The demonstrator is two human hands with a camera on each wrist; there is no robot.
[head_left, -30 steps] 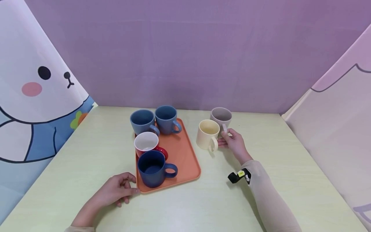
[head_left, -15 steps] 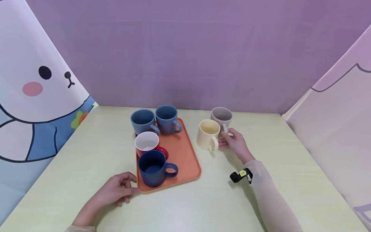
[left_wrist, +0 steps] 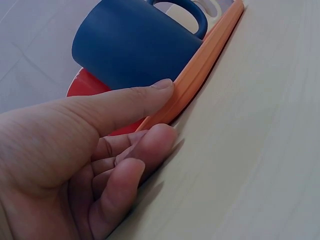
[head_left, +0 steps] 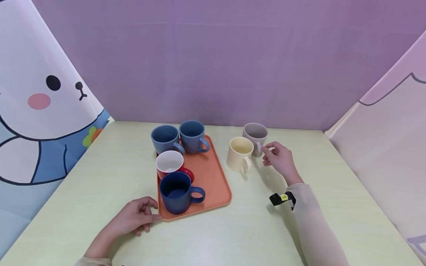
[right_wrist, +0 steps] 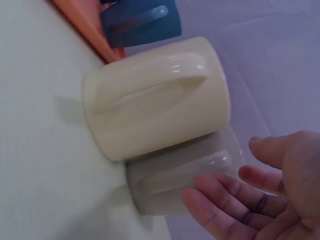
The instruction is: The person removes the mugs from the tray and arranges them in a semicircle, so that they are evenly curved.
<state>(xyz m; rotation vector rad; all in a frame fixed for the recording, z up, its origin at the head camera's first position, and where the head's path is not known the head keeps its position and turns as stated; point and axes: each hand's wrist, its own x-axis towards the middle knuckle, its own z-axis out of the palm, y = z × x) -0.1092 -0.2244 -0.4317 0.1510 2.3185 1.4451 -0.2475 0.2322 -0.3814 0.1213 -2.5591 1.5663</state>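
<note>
At the near left corner of an orange tray (head_left: pixel 213 184), my left hand (head_left: pixel 133 218) holds the edge. The left wrist view shows the thumb (left_wrist: pixel 145 97) against the tray's rim (left_wrist: pixel 192 75), with the other fingers curled below and behind it. My right hand (head_left: pixel 279 159) stands just right of a grey mug (head_left: pixel 254 138), fingers loosely bent beside its handle with nothing in them. A cream mug (head_left: pixel 237 159) stands in front of the grey one, overlapping it in the right wrist view. Both mugs are upright on the table, handles toward me.
Along the tray's left side stand a navy mug (head_left: pixel 176 197) and a red mug with white inside (head_left: pixel 169 162). Two blue mugs (head_left: pixel 164 138) are at its far end, one partly over the edge. A purple cloth (head_left: pixel 213 66) hangs behind the table.
My right hand has let go of the grey mug's handle and moved slightly right, away from both mugs. The left hand and the mugs have stayed in place.
</note>
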